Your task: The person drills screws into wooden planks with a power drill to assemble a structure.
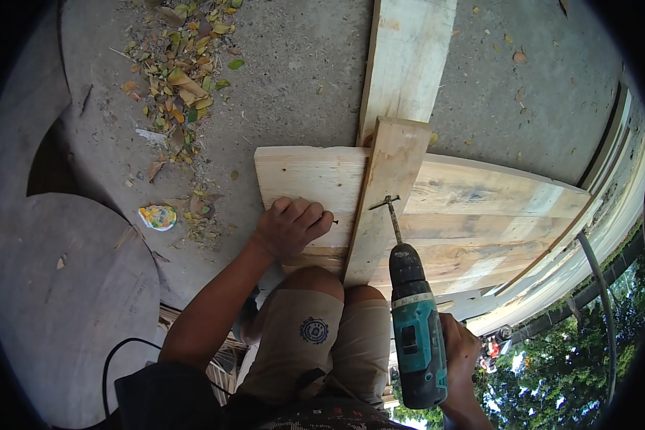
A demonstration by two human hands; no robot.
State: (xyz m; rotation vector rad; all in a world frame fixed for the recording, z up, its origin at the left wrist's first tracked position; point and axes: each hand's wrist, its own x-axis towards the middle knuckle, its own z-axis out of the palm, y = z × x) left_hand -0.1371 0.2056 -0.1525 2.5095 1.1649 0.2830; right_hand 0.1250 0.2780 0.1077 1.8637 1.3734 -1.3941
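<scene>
The cordless drill (417, 337), teal and black, sits in the right hand (460, 351), whose grip is wrapped shut around the handle at the lower right of the view. Its bit (393, 218) runs up and slightly left from the chuck to a screw (385, 202) standing at the right edge of a narrow wooden batten (380, 208). The batten lies upright across a broad panel of pale planks (480, 208), its top end overlapping a longer plank (406, 64) that runs on toward the top of the view.

The left hand (292, 226) rests on the panel just left of the batten, fingers curled and pinching a small dark screw or nail (335, 221) at the fingertips. The person's knees (337, 287), in tan shorts, press against the panel's near edge, directly below the batten.

The panel's left edge ends close beside the left hand; beyond it lies bare concrete floor (301, 72) with a scatter of dry leaves (183, 72). To the right the planks stretch well away, with open board surface around the drill.
</scene>
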